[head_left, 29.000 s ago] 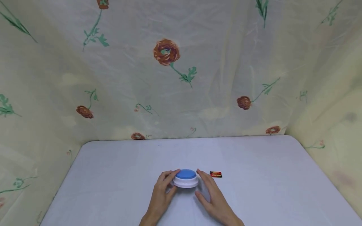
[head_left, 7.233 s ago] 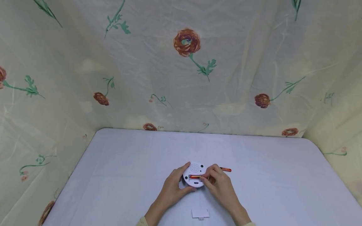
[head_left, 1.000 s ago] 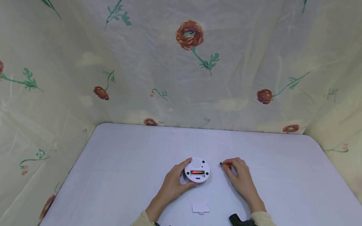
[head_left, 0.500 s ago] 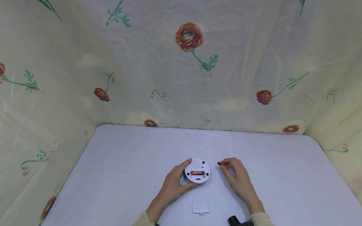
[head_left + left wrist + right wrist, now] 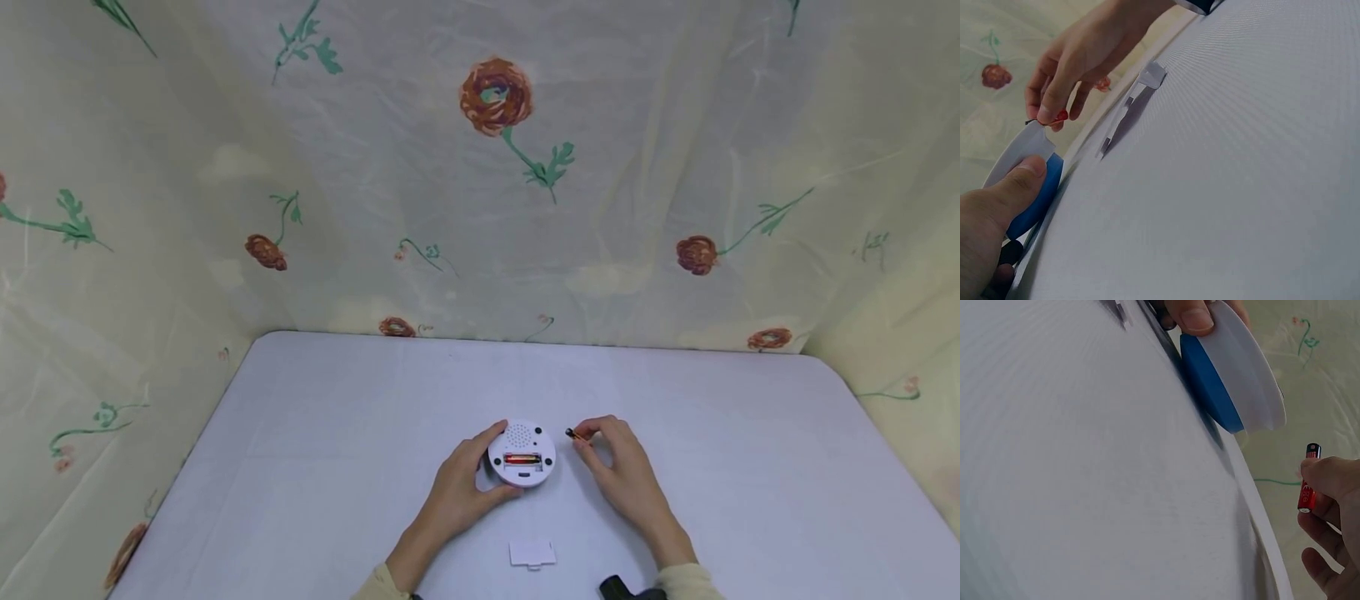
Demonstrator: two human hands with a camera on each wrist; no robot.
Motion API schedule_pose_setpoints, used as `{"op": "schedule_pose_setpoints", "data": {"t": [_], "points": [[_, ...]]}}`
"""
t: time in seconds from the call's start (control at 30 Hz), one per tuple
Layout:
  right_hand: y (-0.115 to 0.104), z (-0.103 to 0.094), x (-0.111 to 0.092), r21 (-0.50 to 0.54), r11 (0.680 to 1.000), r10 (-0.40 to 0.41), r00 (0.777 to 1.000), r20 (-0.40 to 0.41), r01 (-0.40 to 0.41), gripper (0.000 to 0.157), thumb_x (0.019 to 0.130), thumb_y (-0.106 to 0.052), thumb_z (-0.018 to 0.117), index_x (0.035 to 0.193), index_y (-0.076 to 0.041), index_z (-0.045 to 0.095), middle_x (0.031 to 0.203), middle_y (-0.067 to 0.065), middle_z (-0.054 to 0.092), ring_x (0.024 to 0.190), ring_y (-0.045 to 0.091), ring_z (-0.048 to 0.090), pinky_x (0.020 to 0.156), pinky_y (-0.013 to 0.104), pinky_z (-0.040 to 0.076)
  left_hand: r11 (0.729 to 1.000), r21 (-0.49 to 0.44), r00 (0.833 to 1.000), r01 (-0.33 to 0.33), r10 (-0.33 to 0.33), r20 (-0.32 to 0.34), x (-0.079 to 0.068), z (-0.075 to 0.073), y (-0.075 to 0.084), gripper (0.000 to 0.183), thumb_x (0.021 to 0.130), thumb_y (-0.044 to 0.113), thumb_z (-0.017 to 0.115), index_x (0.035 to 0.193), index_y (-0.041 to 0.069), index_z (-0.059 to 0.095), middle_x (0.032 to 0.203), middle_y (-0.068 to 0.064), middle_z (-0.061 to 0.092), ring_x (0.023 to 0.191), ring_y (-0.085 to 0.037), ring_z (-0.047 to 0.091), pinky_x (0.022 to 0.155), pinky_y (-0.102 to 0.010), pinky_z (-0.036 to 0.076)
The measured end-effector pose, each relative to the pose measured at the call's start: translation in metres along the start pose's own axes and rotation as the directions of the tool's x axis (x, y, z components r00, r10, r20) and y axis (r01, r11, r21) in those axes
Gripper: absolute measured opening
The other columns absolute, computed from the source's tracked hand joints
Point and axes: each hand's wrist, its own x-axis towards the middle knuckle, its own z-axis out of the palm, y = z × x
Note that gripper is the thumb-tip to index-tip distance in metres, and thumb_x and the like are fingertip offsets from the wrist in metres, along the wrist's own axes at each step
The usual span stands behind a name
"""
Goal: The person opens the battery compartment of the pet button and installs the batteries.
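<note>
A round white device (image 5: 517, 479) lies upside down, its blue side (image 5: 1042, 195) toward the table. Its underside shows speaker holes and an uncovered battery compartment, where one red-and-black battery (image 5: 521, 459) lies toward the left. My left hand (image 5: 459, 490) grips the device by its left rim, thumb at the near edge, fingers at the far one. To the right, apart from the device, my right hand (image 5: 628, 473) pinches a second small battery (image 5: 1310, 475) between thumb and fingers. That battery has a red body and a dark end, which points toward the device in the head view.
A white battery cover (image 5: 532, 553) with a small tab lies on the table (image 5: 337, 483), on the near side of the device. A black object (image 5: 617, 588) shows by the right sleeve. Flower-patterned cloth (image 5: 360, 167) hangs behind and beside the table.
Over the last second my right hand has moved left with its battery, closer to the device. Since the earliest frame the device has been turned over, its cover removed and one battery put in.
</note>
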Motion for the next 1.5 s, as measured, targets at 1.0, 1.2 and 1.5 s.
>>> {"op": "schedule_pose_setpoints", "data": {"t": [1.0,1.2,1.5], "points": [[-0.016,0.005,0.004,0.006,0.989,-0.146,0.988,-0.052,0.147,0.021,0.082,-0.007,0.071,0.099,-0.015,0.062,0.093,-0.01,0.059,0.092,0.007,0.051,0.083,0.019,0.039,1.0,0.015,1.0,-0.005,0.006,-0.005,0.001,-0.001,0.0,0.091,0.07,0.048,0.078,0.146,0.036,0.03,0.136,0.004,0.054,0.115,-0.014,0.054,0.095,-0.036,0.047],[-0.02,0.005,0.003,0.014,0.99,-0.138,0.989,-0.048,0.139,0.021,0.083,-0.008,0.071,0.1,-0.015,0.062,0.094,-0.011,0.06,0.093,0.007,0.051,0.084,0.019,0.039,1.0,0.013,1.0,-0.009,0.009,-0.005,0.0,-0.001,0.0,0.091,0.07,0.047,0.078,0.146,0.036,0.03,0.137,0.004,0.053,0.115,-0.014,0.054,0.094,-0.036,0.047],[-0.026,0.005,0.003,0.022,0.992,-0.123,0.992,-0.024,0.123,0.022,0.082,-0.008,0.072,0.101,-0.016,0.063,0.095,-0.011,0.06,0.094,0.006,0.052,0.085,0.021,0.041,1.0,0.015,1.0,-0.019,0.019,-0.005,0.001,0.0,-0.001,0.09,0.071,0.047,0.078,0.146,0.035,0.03,0.139,0.003,0.051,0.118,-0.016,0.053,0.096,-0.037,0.047]]}}
